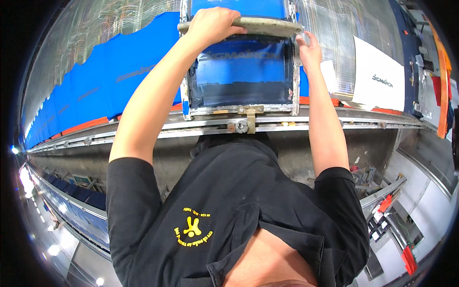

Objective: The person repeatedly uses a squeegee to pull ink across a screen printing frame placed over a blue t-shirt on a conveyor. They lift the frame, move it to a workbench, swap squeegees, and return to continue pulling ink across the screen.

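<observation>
My left hand (213,26) is closed around the left part of a long pale squeegee (267,26), thumb along its near side. The squeegee lies crosswise over a printing screen (239,69) with a worn metal frame (295,91). Dark ink shows on the mesh along the near end, and dark lettering shows in the middle over blue. By the right end of the squeegee, at the frame's right side, my right hand (311,50) has its thumb and fingers apart. Whether it touches the frame I cannot tell.
Blue fabric pieces (105,79) lie along the shiny printing table to the left. A white printed piece (377,74) lies to the right. A metal rail (181,128) with a clamp bracket (249,119) runs along the near edge. An orange bar (440,71) stands far right.
</observation>
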Demonstrator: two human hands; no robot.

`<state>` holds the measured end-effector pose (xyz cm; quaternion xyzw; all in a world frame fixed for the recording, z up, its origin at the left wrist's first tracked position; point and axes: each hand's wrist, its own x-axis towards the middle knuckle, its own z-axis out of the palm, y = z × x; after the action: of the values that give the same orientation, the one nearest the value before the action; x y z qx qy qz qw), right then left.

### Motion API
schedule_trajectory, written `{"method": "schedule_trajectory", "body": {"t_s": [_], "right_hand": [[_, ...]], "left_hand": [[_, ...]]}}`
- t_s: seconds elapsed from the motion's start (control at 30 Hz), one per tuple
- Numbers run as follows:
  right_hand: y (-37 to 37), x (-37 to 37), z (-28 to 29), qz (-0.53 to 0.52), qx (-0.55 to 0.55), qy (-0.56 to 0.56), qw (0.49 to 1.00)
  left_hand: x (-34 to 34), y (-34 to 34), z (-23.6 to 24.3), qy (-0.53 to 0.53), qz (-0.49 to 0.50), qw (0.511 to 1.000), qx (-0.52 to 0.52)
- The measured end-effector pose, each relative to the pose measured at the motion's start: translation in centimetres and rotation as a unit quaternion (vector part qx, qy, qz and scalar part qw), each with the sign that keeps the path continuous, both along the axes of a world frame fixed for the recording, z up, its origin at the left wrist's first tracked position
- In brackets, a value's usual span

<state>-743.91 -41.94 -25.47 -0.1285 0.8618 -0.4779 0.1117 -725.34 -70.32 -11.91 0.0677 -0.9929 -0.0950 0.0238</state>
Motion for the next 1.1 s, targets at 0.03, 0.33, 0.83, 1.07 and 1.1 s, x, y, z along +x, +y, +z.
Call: {"method": "schedule_trajectory", "body": {"t_s": [0.03, 0.33, 0.83, 1.07, 1.1], "right_hand": [[-0.1, 0.0, 0.1, 0.000, 0.013, -0.002, 1.000], [-0.1, -0.8, -0.8, -0.008, 0.026, -0.003, 1.000], [0.2, -0.4, 0.1, 0.012, 0.054, 0.064, 0.996], [0.2, -0.6, 0.5, 0.019, 0.010, -0.019, 1.000], [0.2, -0.7, 0.4, 0.020, 0.044, 0.014, 0.999]], "left_hand": [[-0.6, 0.0, -1.1, 0.006, 0.002, 1.000, -0.002], [2.0, 4.0, -6.0, 0.067, 0.048, 0.997, -0.001], [13.0, 12.7, -1.3, 0.063, 0.018, 0.997, 0.036], [2.1, 3.1, -0.5, 0.030, 0.031, 0.999, -0.021], [0.8, 1.8, -0.9, 0.036, 0.020, 0.999, -0.026]]}}
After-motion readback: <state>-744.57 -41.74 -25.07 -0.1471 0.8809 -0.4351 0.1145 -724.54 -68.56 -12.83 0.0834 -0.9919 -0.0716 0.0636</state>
